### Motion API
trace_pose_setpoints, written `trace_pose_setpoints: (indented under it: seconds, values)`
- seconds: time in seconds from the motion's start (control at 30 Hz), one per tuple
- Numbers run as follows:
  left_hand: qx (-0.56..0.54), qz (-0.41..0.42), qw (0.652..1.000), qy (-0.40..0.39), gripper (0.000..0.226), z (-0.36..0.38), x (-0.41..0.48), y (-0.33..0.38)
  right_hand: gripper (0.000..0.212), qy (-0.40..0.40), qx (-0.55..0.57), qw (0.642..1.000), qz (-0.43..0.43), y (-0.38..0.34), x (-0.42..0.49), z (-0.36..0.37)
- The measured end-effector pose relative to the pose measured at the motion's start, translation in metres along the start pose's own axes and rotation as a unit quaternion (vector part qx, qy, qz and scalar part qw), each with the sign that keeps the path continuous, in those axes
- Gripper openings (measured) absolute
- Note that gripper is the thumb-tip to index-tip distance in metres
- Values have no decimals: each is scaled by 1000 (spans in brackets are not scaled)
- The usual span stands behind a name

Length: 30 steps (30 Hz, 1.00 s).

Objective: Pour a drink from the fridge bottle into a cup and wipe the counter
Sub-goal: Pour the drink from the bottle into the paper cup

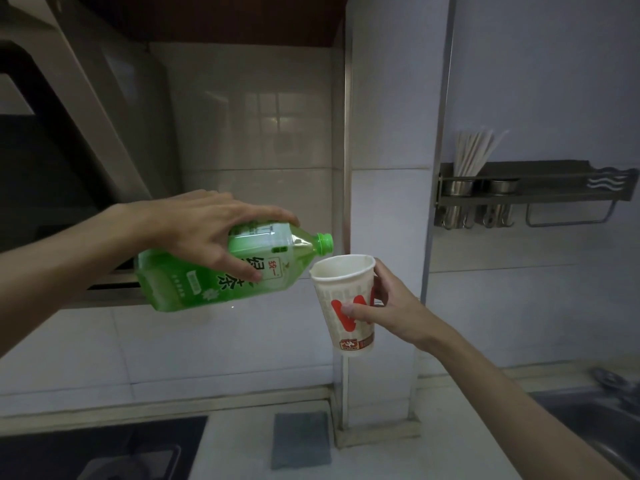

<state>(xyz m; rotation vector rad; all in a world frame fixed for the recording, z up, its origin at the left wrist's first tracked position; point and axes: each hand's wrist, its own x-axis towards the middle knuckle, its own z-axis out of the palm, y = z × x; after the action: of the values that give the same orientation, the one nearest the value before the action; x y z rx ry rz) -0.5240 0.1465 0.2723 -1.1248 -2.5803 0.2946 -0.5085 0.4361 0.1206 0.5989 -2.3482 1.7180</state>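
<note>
Bottle is tipped almost horizontal in mid-air, its neck right at the near rim of the cup; can't tell if they touch. Left hand grips the bottle body from above, fingers and thumb curled round it. Right hand holds the cup from the side, thumb across the red print, fingers behind. The cup is held off the tabletop and leans slightly toward the bottle. Both hands are full and nothing is set down.

No stream visible, and the fill level in the cup is hidden.

Risks as I read them:
- Green cap looks still on. If so, nothing pours and a hand must be freed to unscrew it.
- Bottle looks nearly full. Once open, it'll likely glug at this angle and surge past the rim.
- The neck sits at the rim's edge, not over the centre, so liquid could run down the outside.
- The paper cup is pinched in the air, so squeezing it as the weight builds could buckle the wall.
- The one-handed overhand grip on the bulky bottle could slip.

Any spill lands on the tabletop or hob below. Grey cloth lies flat there, ready for wiping.
</note>
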Motion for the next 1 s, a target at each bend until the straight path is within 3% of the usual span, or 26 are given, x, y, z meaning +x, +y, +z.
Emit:
trace_pose_setpoints:
  seconds: [1.0]
  values:
    - [48,3,998,-44,88,-9,8,11,57,-5,-12,1000,5,5,-12,-4]
